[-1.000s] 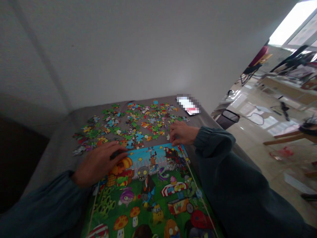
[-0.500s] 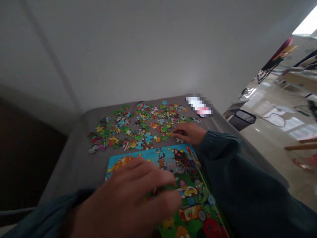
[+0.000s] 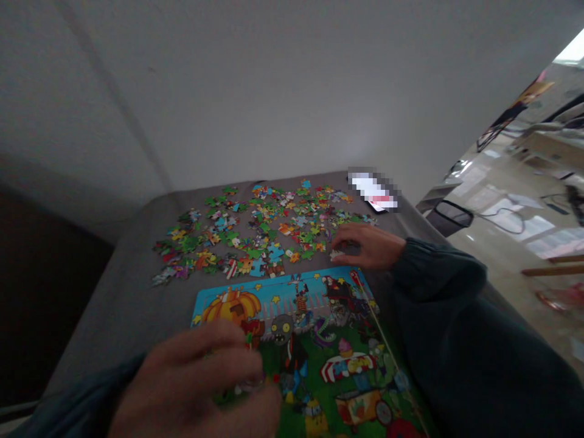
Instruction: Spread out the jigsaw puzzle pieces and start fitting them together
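Note:
Many jigsaw puzzle pieces (image 3: pixel 258 249) lie loose on a grey cloth-covered table. Among their near right edge is my right hand (image 3: pixel 370 244), thumb and index fingertip closing on a pale puzzle piece (image 3: pixel 336 253). Closer to me lies a picture board (image 3: pixel 301 340) with cartoon figures, a pumpkin and a blue sky. Over its lower left part hovers my left hand (image 3: pixel 196 380), somewhat blurred, its fingers loosely curled. Between thumb and index finger there is a gap through which the board shows; I see nothing held there. The hand hides that part of the board.
A phone (image 3: pixel 374 193), its screen pixelated, rests at the table's far right corner. A pale wall (image 3: pixel 274 91) rises behind the table (image 3: pixel 132 292). To the right, past the table edge, are a shiny floor (image 3: pixel 497 243) and a dark mesh-topped container (image 3: pixel 449 218).
My left hand has moved left and down, uncovering more of the board's picture. At the right, the fingertips have come down around the pale piece. The view has shifted slightly.

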`<state>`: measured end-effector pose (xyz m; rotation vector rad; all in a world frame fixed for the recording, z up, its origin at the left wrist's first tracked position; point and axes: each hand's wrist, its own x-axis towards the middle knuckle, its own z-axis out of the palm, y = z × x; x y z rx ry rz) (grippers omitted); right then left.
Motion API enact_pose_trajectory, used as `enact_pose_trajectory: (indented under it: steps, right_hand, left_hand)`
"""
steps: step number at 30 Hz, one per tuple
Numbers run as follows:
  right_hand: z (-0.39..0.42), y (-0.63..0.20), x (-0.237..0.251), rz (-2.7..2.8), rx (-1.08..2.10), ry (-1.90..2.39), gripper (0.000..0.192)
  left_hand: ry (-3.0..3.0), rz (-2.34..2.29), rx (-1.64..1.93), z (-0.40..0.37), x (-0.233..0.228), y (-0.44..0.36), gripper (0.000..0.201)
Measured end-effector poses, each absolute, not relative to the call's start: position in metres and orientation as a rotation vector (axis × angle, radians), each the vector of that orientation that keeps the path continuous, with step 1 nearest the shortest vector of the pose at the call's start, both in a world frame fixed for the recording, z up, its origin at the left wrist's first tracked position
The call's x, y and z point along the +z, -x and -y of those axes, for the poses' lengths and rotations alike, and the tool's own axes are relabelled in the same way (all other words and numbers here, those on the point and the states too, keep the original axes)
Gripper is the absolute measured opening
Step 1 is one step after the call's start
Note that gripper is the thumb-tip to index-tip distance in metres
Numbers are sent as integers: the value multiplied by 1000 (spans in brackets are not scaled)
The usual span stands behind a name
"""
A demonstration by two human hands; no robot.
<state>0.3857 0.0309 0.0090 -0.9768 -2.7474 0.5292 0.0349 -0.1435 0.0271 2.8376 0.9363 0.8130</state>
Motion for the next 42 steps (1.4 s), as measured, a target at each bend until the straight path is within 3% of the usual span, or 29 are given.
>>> enact_pose_trajectory:
  steps: [2,6,12,23,33,42]
  right_hand:
    - [-30,-389,12,2794,592,917,30]
    - [-30,-388,10,2866,687,895,23]
    - [-32,-391,5,2754,773,1058,27]
    - [-32,-390,1,2722,765,1278,34]
    - [-31,-380,-6,2682,789,1286,30]
    - [-29,-374,-19,2537,684,1148,36]
  left_hand:
    - [-2883,-859,862,112,29,-38,36]
    - [-2739,-1380,697,56,19,-26,30]
    - [-2554,-1692,326,37,1,11,38]
    - [-2467,-1655,113,35,-1,51,37]
    - [-2460,-1577,174,30,-8,45,24]
    - [-2411,-1747,163,39,-8,29,39]
